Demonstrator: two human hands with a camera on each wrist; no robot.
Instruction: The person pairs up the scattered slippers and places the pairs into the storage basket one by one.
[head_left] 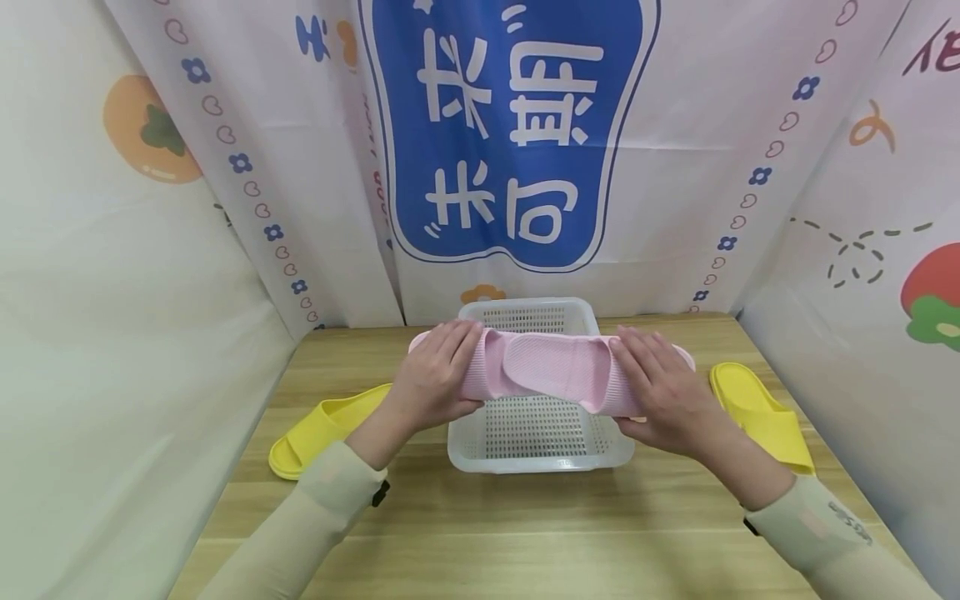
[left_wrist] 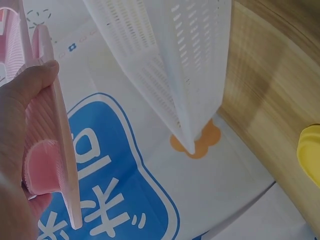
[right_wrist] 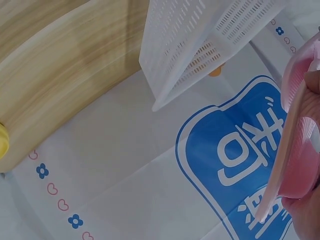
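Note:
A pair of pink slippers (head_left: pixel 558 367) is held up above the white plastic basket (head_left: pixel 540 462), the two overlapping lengthwise. My left hand (head_left: pixel 435 375) grips the left slipper across its strap, thumb below. On the other side my right hand (head_left: pixel 667 392) grips the right slipper the same way. In the left wrist view a pink slipper (left_wrist: pixel 42 165) stands edge-on in the hand, the thumb pressed on its rim. The right wrist view shows a pink slipper sole (right_wrist: pixel 282 165) beside the fingers.
One yellow slipper (head_left: pixel 303 437) lies left of the basket, partly behind the left forearm. Another yellow slipper (head_left: pixel 772 425) lies at the right by the right wrist. All stand on a wooden table (head_left: pixel 525 542) with printed cloth walls (head_left: pixel 675 167) around its back and sides.

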